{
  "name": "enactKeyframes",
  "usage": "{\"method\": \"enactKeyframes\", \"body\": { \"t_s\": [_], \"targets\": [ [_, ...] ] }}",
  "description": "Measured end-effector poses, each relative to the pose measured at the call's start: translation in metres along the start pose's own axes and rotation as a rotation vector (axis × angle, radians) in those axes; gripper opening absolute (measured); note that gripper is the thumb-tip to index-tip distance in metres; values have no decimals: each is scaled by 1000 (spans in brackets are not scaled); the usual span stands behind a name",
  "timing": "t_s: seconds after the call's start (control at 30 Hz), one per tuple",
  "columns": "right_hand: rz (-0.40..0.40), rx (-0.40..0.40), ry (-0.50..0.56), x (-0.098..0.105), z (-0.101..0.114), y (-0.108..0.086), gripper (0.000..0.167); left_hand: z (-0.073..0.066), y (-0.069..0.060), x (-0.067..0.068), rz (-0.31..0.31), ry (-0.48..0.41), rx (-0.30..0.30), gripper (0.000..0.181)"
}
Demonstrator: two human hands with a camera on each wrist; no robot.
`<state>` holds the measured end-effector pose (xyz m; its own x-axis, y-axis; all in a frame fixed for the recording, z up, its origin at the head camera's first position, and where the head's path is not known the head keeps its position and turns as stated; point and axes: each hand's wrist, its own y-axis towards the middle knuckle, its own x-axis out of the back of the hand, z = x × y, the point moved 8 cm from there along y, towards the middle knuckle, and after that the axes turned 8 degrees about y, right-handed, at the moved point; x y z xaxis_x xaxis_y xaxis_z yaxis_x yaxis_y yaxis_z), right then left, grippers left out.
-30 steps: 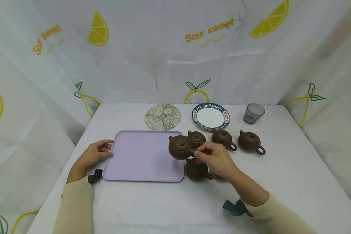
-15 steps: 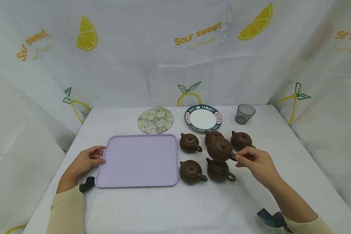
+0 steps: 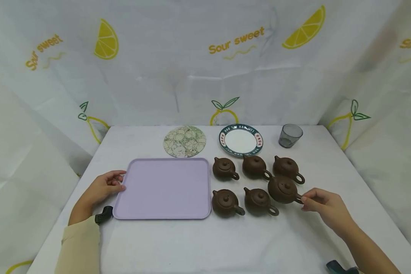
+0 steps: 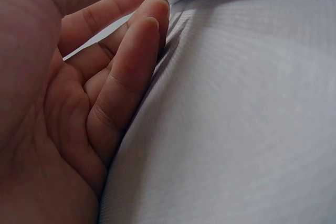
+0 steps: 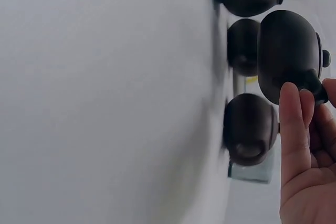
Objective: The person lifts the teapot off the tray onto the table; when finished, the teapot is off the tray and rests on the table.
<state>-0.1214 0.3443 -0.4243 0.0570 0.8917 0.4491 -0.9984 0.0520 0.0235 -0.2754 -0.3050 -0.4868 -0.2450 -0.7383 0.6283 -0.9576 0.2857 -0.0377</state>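
My right hand pinches the handle of a small dark brown teapot between thumb and fingers. In the right wrist view, that held teapot hangs clear of the table, its lid knob to the right. Nearest to it stand a front-row teapot on its left and a back-row teapot behind it, partly covered. My left hand rests on the table at the left rim of a lilac tray. Its fingers are loosely bent, with fingertips and thumb touching the rim.
More brown teapots stand right of the tray: one front left, one back left, one back middle. Behind them lie a round patterned mat, a green-rimmed plate and a grey glass.
My right hand has carried the teapot rightward, from beside the tray's right edge to right of the front-row teapots, and lowered it. The left hand stays at the tray. The view has shifted slightly.
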Motion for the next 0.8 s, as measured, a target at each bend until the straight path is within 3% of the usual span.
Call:
{"method": "enactKeyframes", "body": {
  "t_s": [0.27, 0.8],
  "targets": [
    [21, -106, -58, 7, -27, -8, 19, -1, 1, -3, 6, -27, 0, 59],
    [71, -226, -28, 12, -47, -10, 23, -2, 5, -7, 21, -51, 12, 61]
  ]
}}
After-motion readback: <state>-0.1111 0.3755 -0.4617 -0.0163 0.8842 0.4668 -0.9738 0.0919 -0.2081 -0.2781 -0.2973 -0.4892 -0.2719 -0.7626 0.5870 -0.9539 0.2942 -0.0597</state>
